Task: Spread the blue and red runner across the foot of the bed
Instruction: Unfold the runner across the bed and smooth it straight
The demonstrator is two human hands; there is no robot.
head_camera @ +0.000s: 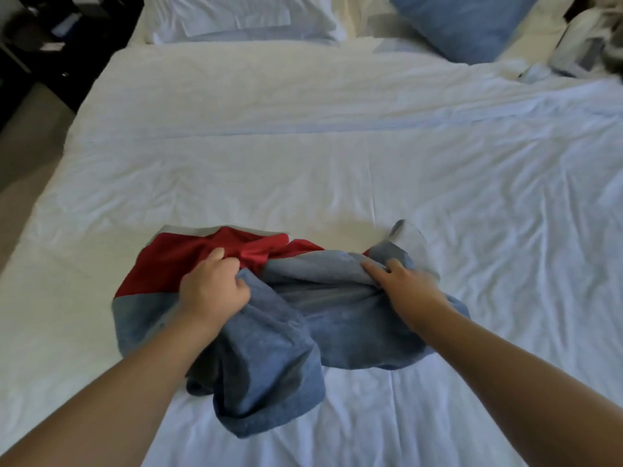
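Note:
The blue and red runner (337, 318) lies bunched in a heap on the white bed (303, 170), near its foot and a little left of centre. Its red part shows at the upper left, its blue part hangs in folds toward me. My left hand (212, 286) is closed around a fold where red meets blue. My right hand (401, 281) pinches the crumpled blue cloth on the heap's right side, with fingers pointing left.
A white pillow (242, 15) and a blue pillow (462, 21) lie at the head of the bed. Rumpled bedding and some items sit at the far right (586, 45). Dark furniture (43, 38) stands beyond the bed's left edge.

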